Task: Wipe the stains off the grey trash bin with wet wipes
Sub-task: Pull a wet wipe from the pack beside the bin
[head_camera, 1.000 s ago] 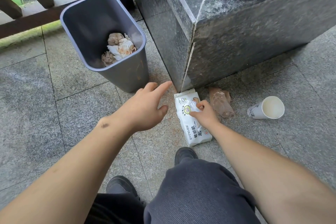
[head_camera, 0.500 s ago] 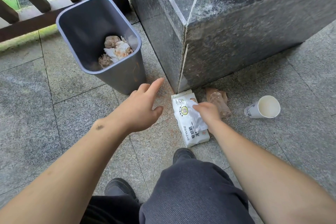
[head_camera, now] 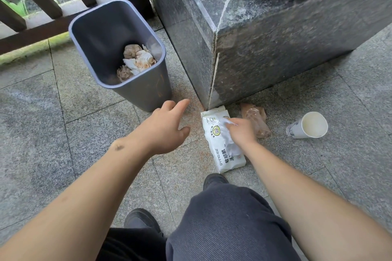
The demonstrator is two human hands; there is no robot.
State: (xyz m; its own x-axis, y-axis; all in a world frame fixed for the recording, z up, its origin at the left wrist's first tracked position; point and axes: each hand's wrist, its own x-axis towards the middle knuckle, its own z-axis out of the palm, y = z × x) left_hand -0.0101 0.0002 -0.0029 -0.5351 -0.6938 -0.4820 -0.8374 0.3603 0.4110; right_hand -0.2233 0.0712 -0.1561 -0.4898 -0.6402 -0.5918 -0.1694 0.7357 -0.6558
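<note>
The tall grey plastic trash bin [head_camera: 135,78], orange stains streaking its near wall, is standing just beyond the left hand [head_camera: 163,127], bare paving lying between them. That hand is hovering palm down, fingers spread and holding nothing. The right hand [head_camera: 240,129] is pinching a white wet wipe [head_camera: 228,133] over the white wipes packet [head_camera: 220,154], which is lying against the dark granite pillar's corner [head_camera: 214,91]. Further right a white paper cup [head_camera: 307,128] is lying on its side.
</note>
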